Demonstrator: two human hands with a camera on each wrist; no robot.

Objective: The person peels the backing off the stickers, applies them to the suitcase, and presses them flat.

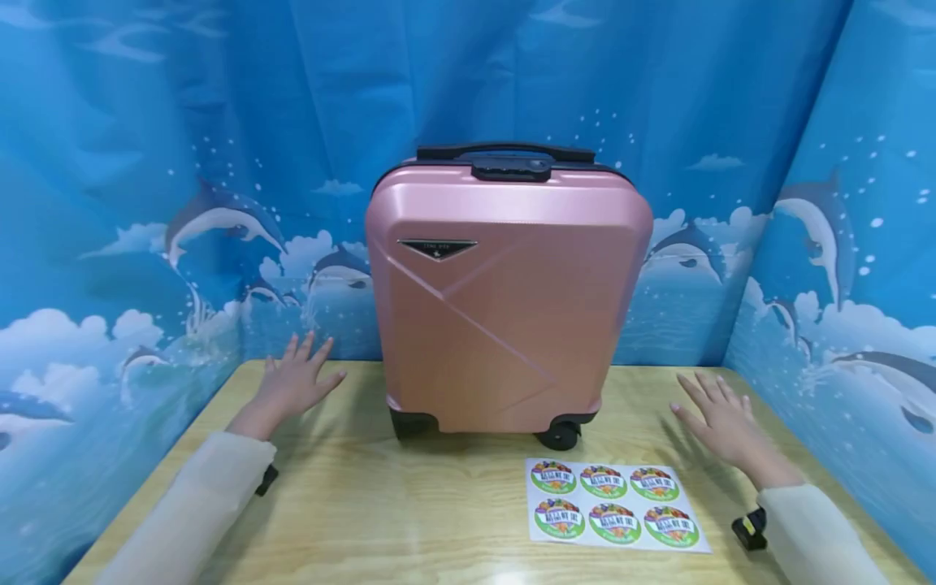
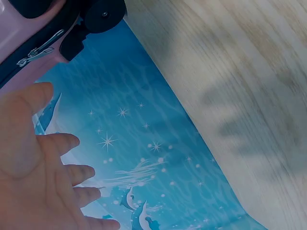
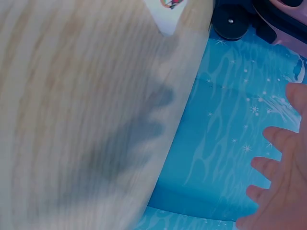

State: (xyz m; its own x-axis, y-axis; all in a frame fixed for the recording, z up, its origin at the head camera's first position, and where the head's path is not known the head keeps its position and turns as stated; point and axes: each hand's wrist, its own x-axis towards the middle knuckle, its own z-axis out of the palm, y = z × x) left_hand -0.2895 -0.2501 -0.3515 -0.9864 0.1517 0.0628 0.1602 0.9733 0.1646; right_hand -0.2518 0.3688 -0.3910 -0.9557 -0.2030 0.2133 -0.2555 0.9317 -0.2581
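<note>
A pink hard-shell suitcase (image 1: 504, 317) stands upright on its wheels at the back middle of the table, its black handle (image 1: 506, 152) on top. Flat in front of its right side lies a white sheet of round stickers (image 1: 614, 505) with colourful print. To the left of the suitcase, my left hand (image 1: 292, 386) hovers over the table with fingers spread, holding nothing. My right hand (image 1: 724, 422) is likewise spread above the table, right of both suitcase and sheet, touching neither. Zipper pulls (image 2: 41, 49) show on the suitcase's side in the left wrist view.
The wooden table (image 1: 329, 504) ends at left and right edges close to my arms. A blue curtain (image 1: 292, 97) printed with dolphins hangs behind it and along both sides. A black band with a small device (image 1: 751, 528) sits at my right wrist.
</note>
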